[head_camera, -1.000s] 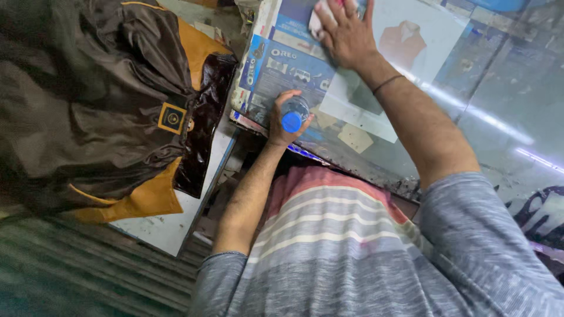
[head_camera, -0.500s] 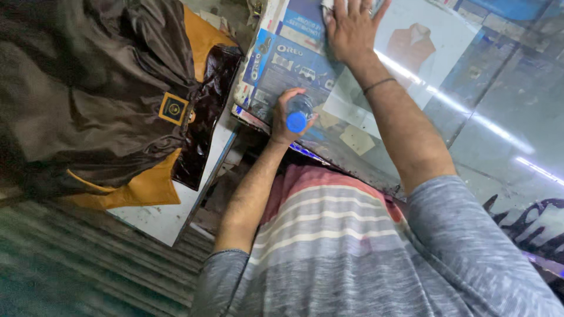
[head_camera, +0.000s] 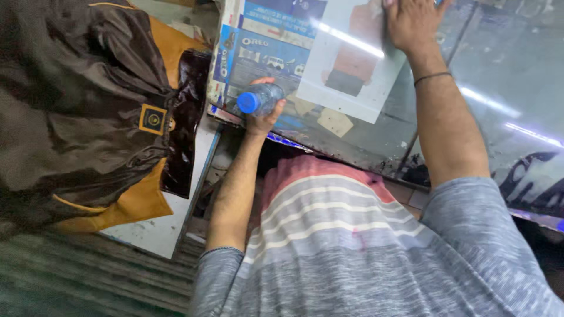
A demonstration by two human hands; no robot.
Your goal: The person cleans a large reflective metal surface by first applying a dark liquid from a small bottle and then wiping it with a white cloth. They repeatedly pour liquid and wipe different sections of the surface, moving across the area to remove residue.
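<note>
- Left hand [head_camera: 262,114], centre top of frame, is wrapped around a small bottle with a blue cap [head_camera: 258,100] at the glass tabletop [head_camera: 499,64] edge.
- Right hand [head_camera: 411,23], upper right, lies flat with fingers spread on a white sheet [head_camera: 346,76].
- A brown jacket [head_camera: 88,105] fills the upper left.

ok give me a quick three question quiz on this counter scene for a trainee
1. True or false: the left hand grips a bottle with a blue cap.
2. Where does the right hand rest? A) flat on a sheet of paper on the glass counter B) on the brown jacket C) in a pocket
3. Fill in: the right wrist wears a thin dark ____.

Key: 1 true; 2 A; 3 band
</note>
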